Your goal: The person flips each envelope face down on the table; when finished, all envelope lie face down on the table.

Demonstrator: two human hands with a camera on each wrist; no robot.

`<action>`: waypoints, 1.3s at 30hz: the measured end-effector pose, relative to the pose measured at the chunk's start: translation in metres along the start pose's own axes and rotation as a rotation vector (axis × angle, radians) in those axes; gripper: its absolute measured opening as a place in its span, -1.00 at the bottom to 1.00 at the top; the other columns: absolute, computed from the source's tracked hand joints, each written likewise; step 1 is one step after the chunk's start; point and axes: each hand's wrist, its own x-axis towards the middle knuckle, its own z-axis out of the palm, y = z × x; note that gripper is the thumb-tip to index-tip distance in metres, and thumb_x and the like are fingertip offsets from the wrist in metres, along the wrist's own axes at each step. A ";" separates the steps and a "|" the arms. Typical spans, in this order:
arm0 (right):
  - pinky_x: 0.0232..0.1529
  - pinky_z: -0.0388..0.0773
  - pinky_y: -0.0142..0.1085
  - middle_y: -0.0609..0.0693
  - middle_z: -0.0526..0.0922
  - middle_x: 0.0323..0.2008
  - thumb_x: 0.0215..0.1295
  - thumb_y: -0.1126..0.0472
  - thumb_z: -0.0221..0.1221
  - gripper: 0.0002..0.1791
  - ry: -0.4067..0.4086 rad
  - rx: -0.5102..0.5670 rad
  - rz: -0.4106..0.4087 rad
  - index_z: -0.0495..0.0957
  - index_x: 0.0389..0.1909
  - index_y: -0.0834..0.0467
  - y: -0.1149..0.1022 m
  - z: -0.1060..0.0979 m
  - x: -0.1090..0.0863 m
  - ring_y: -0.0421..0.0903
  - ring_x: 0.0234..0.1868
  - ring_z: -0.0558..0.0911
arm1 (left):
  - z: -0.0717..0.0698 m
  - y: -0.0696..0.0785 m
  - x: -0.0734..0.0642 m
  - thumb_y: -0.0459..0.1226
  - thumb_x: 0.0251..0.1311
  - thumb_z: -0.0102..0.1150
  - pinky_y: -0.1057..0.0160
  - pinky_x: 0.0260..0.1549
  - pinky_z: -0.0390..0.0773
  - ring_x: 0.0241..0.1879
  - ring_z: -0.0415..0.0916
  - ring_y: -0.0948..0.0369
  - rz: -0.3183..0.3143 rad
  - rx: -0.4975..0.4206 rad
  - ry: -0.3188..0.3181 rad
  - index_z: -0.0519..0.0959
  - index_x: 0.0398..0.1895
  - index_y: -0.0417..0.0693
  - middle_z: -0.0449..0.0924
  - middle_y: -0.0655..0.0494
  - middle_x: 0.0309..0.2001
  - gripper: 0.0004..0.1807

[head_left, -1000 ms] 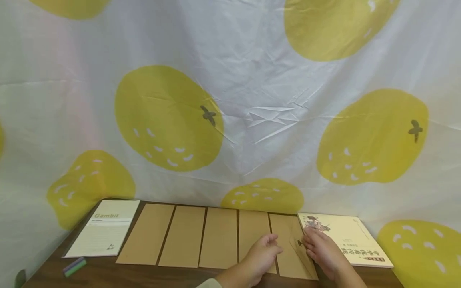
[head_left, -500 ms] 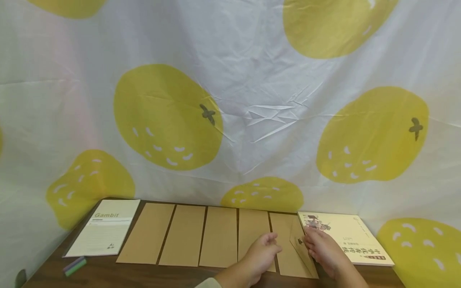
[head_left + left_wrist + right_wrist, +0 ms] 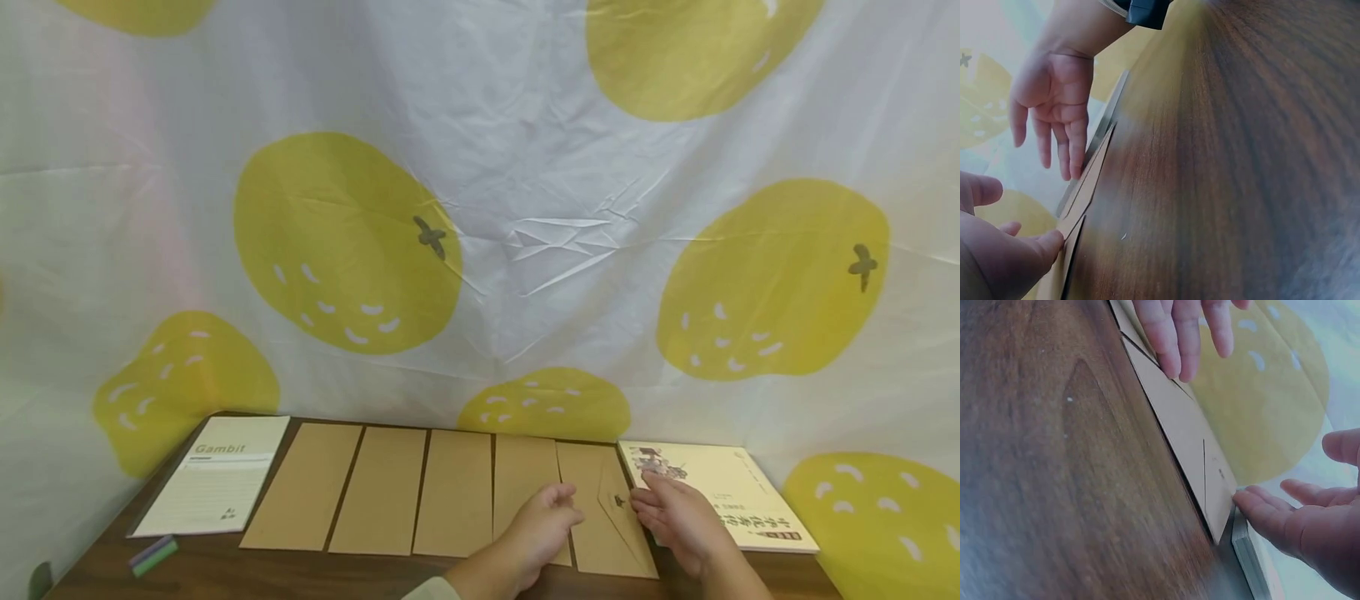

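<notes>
A row of brown kraft envelopes lies flat on the dark wooden table. On the rightmost envelope (image 3: 588, 525) a pointed flap with a small dark mark faces up, lying almost flat. My right hand (image 3: 678, 517) is at that envelope's right side; in the right wrist view its straight fingertips (image 3: 1249, 499) meet the edge. My left hand (image 3: 543, 529) is over the neighbouring envelope (image 3: 517, 467), close to the gap between the two. Relaxed fingers of the left hand (image 3: 1175, 331) reach down at the surface in the right wrist view. Neither hand grips anything.
A cream book (image 3: 738, 500) lies right of the envelopes, partly behind my right hand. At the far left is a white Gambit notebook (image 3: 213, 475), with a purple and green block (image 3: 153, 556) in front. A lemon-print curtain (image 3: 487, 208) hangs behind the table.
The rightmost envelope's flap, earlier raised beside my right fingers, has come down flatter. My right fingers have straightened and let go. My left hand has barely moved.
</notes>
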 end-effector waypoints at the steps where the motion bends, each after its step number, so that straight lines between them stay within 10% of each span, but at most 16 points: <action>1: 0.56 0.37 0.10 0.68 0.14 0.52 0.78 -0.02 -0.18 -0.19 0.011 0.013 -0.001 -0.07 0.59 0.62 0.001 -0.002 0.000 0.47 0.60 0.24 | 0.000 0.000 0.000 -0.25 0.42 0.22 -0.47 0.51 0.25 0.55 0.27 -0.36 0.001 -0.001 0.000 0.43 0.48 -0.20 0.41 -0.32 0.51 -0.41; 6: 0.31 0.68 -0.28 0.57 0.41 0.44 0.74 0.05 -0.05 -0.27 0.050 0.065 0.002 0.07 0.59 0.54 0.005 -0.011 0.000 0.08 0.34 0.66 | 0.000 0.000 0.000 -0.26 0.42 0.22 -0.47 0.51 0.25 0.54 0.28 -0.36 0.000 0.005 0.001 0.46 0.46 -0.21 0.43 -0.33 0.50 -0.43; 12: 0.20 0.70 -0.41 0.34 0.62 0.30 0.72 0.14 -0.02 -0.27 0.009 0.058 0.009 0.02 0.57 0.59 0.005 -0.012 0.000 -0.21 0.14 0.71 | 0.004 0.002 -0.003 -0.28 0.42 0.21 -0.46 0.51 0.27 0.54 0.29 -0.36 -0.001 0.021 -0.025 0.46 0.45 -0.24 0.41 -0.35 0.51 -0.44; 22: 0.46 0.54 0.08 0.63 0.30 0.47 0.75 0.03 -0.13 -0.25 -0.004 -0.107 -0.005 0.09 0.51 0.66 -0.002 -0.002 -0.003 0.45 0.52 0.41 | 0.009 0.005 -0.006 -0.28 0.41 0.21 -0.43 0.52 0.27 0.54 0.31 -0.33 0.007 0.023 -0.025 0.45 0.46 -0.24 0.43 -0.33 0.51 -0.43; 27: 0.55 0.25 0.31 0.66 0.17 0.50 0.74 -0.06 -0.12 -0.15 -0.051 -0.149 0.005 0.03 0.51 0.69 -0.004 0.004 -0.004 0.51 0.59 0.20 | 0.010 0.005 -0.008 -0.27 0.42 0.22 -0.45 0.51 0.27 0.53 0.31 -0.33 -0.010 0.015 -0.019 0.45 0.46 -0.22 0.43 -0.32 0.51 -0.42; 39: 0.53 0.27 0.35 0.71 0.10 0.50 0.72 -0.16 -0.14 -0.07 -0.034 -0.168 0.022 -0.01 0.53 0.68 -0.008 0.008 -0.006 0.54 0.59 0.14 | 0.002 0.002 -0.007 -0.23 0.44 0.20 -0.50 0.49 0.25 0.55 0.25 -0.38 -0.008 0.010 -0.039 0.41 0.49 -0.23 0.38 -0.35 0.53 -0.40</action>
